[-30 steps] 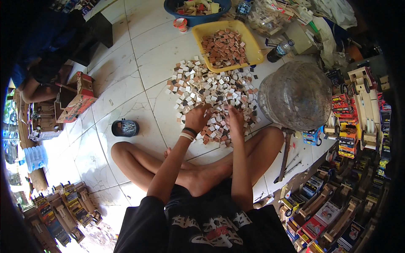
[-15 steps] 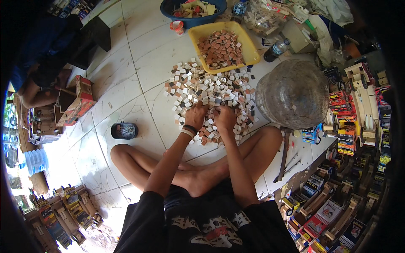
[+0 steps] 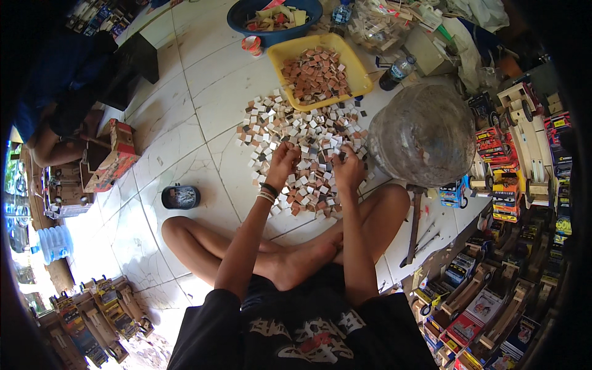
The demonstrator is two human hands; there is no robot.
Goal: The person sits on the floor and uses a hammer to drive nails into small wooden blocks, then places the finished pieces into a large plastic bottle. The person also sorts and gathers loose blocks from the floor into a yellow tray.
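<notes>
A loose heap of small square tiles (image 3: pixel 308 182), white, brown and dark, is spread over the tiled floor in front of my crossed legs. Over its left part is my left hand (image 3: pixel 285 163), fingers curled in a pinch, with bands around the wrist. My right hand (image 3: pixel 349 168) is above the heap's right part, its thumb and fingertips drawn together. Whatever either pinch holds is too small to make out. Just beyond the heap, a yellow basin (image 3: pixel 364 86) contains more squares, mostly brown side up.
A big scuffed round container (image 3: pixel 422 137) stands right of the heap, with a hammer (image 3: pixel 415 228) nearby. A blue basin (image 3: pixel 237 21) of scraps and a bottle (image 3: pixel 396 73) lie beyond. Left is a small dark tray (image 3: pixel 180 197). Wooden toy trucks (image 3: pixel 475 290) crowd the right; another person sits far left.
My hands have moved apart: the left slightly leftward, the right to the right. They were close together over the middle of the heap. The view has shifted a little.
</notes>
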